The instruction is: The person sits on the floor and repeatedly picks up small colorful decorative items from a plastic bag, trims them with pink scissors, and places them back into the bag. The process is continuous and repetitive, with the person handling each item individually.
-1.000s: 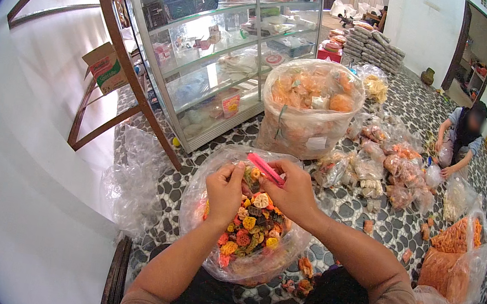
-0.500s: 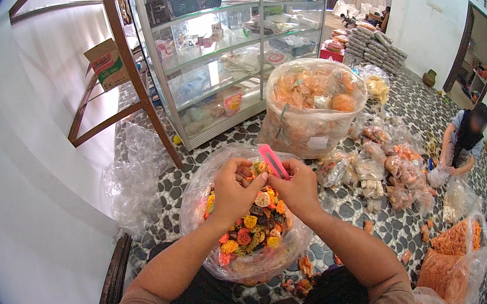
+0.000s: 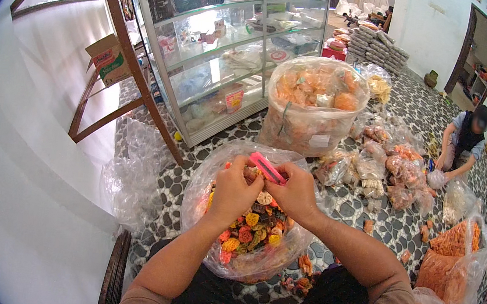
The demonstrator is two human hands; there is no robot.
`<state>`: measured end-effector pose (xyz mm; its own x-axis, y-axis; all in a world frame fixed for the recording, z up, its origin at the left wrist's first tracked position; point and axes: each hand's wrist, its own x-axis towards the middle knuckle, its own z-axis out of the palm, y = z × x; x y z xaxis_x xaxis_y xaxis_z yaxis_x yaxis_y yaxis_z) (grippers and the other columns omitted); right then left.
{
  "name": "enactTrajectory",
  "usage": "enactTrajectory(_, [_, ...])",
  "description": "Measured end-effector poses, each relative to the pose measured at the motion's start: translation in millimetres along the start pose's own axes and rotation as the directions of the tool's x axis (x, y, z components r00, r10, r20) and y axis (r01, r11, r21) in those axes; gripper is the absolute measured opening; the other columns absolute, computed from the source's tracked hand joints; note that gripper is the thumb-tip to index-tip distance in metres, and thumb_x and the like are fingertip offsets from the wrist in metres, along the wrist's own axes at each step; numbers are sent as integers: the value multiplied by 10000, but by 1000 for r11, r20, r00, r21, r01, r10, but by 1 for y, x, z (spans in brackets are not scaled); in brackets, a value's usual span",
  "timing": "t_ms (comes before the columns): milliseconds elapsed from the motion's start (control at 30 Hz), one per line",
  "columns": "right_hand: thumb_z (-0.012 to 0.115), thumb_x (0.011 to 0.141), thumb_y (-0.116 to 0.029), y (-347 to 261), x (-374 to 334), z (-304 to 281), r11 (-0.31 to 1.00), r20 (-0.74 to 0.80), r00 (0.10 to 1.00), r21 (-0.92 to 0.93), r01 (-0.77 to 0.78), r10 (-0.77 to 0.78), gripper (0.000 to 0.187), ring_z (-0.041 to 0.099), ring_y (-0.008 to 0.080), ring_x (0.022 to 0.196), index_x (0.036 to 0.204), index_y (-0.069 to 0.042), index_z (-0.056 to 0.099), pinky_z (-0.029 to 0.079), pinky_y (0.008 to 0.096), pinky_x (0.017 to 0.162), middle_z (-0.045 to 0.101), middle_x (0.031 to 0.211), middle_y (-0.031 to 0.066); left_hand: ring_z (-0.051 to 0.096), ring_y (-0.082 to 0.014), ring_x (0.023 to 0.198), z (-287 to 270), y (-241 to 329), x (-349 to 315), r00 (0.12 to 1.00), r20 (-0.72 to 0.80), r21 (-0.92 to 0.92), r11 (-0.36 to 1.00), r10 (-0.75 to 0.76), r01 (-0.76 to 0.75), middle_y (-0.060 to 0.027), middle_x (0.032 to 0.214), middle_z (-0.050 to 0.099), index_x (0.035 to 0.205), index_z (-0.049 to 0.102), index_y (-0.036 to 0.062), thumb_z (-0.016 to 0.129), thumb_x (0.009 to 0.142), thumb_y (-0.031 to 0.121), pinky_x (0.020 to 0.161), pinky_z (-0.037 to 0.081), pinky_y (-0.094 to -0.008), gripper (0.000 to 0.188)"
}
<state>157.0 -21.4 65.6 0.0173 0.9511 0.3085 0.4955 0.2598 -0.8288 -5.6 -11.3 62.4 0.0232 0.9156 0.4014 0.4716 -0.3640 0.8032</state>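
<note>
My right hand (image 3: pixel 295 192) grips a slim pink tool (image 3: pixel 266 168) with a dark strip along it; its exact kind is unclear. Close against it, my left hand (image 3: pixel 235 189) is pinched shut, and whatever its fingertips hold is hidden. Both hands are over a large clear plastic bag (image 3: pixel 192 222), which stands open on the floor between my legs. Inside lie many small ruffled flower-like pieces (image 3: pixel 250 234) in yellow, orange, red, green and brown.
Loose orange pieces (image 3: pixel 305 264) lie beside the bag. Ahead stands a big filled plastic sack (image 3: pixel 311 130) near a glass cabinet (image 3: pixel 207 55). Small filled bags (image 3: pixel 371 163) cover the floor to the right, near another person (image 3: pixel 463 141). Orange-filled bags (image 3: pixel 445 277) stand at right.
The pink tool has tilted flatter and moved slightly left, toward my left hand. My hands stay close together over the bag. The other person's head has shifted slightly.
</note>
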Motion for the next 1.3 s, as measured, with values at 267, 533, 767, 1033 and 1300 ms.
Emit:
enactTrajectory(267, [810, 817, -200, 2, -1, 2, 999, -8, 999, 6, 50, -50, 330, 742, 231, 798, 1025, 36, 710, 563, 353, 718, 748, 875, 179, 758, -269, 748, 1, -3, -2, 998, 58, 29, 999, 29, -31, -189, 812, 736, 1193, 598, -31, 721, 842, 44, 680, 591, -361, 380])
enactTrajectory(533, [761, 855, -193, 14, 0, 8, 998, -29, 998, -20, 55, -56, 273, 721, 346, 788, 992, 36, 704, 532, 436, 683, 707, 837, 223, 720, -254, 699, 4, -1, -2, 999, 29, 13, 999, 32, -33, -151, 762, 712, 1168, 552, 9, 711, 812, 4, 645, 546, -376, 390])
enactTrajectory(767, [779, 831, -209, 23, 2, 10, 997, -32, 998, -54, -48, 46, 276, 669, 244, 678, 924, 37, 696, 500, 397, 633, 681, 756, 169, 683, -221, 641, 7, -9, -1, 1000, -2, 69, 998, -3, 3, -124, 721, 690, 1067, 592, 6, 703, 769, 2, 607, 520, -363, 318])
enactTrajectory(1033, [780, 842, -184, 21, 2, 8, 995, 3, 997, 65, -80, 80, 283, 713, 272, 770, 1013, 29, 709, 538, 379, 698, 720, 851, 184, 664, -149, 645, 7, -23, 0, 996, -5, -67, 994, -86, 85, -86, 752, 708, 1051, 660, -32, 694, 815, 59, 615, 515, -299, 255])
enactTrajectory(1300, [782, 871, -185, 31, -1, 18, 994, -24, 996, 77, 83, -81, 295, 676, 245, 782, 1065, 19, 695, 532, 368, 734, 709, 895, 163, 650, -156, 710, 9, -26, 2, 989, -129, 24, 997, 78, -75, -104, 919, 703, 1091, 675, -26, 723, 914, 191, 632, 523, -300, 284])
